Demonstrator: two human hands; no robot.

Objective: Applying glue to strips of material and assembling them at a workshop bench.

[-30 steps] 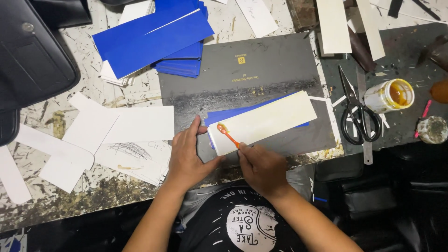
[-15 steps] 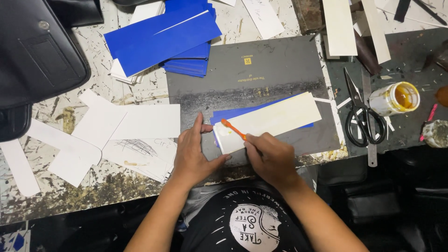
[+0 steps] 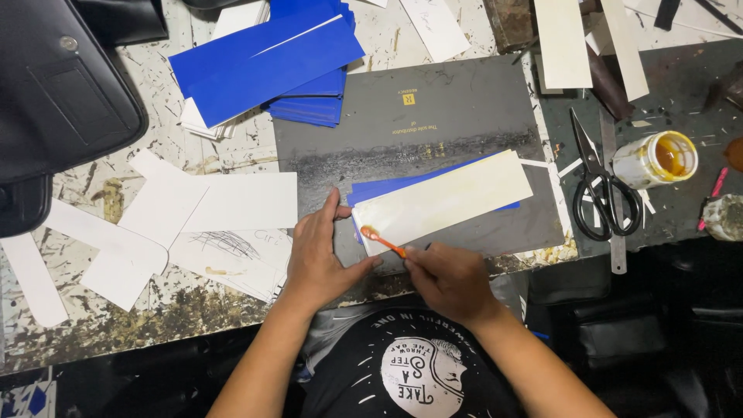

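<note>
Head view: an orange brush point(image 3: 381, 241) is pinched in the closed fingers of the right hand point(image 3: 449, 280), tip on a white strip point(image 3: 445, 200) lying over blue card on the dark mat point(image 3: 410, 131). The strip's end is pressed by the flat, open-fingered left hand point(image 3: 321, 255). Scissors point(image 3: 600, 190) and a glue jar point(image 3: 658, 159) are set well apart.

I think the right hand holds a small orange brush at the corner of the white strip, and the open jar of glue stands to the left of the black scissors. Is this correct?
Not quite. The head view shows the open jar of glue standing to the right of the black scissors, not the left. The rest holds: the right hand holds the small orange brush at the corner of the white strip.
</note>
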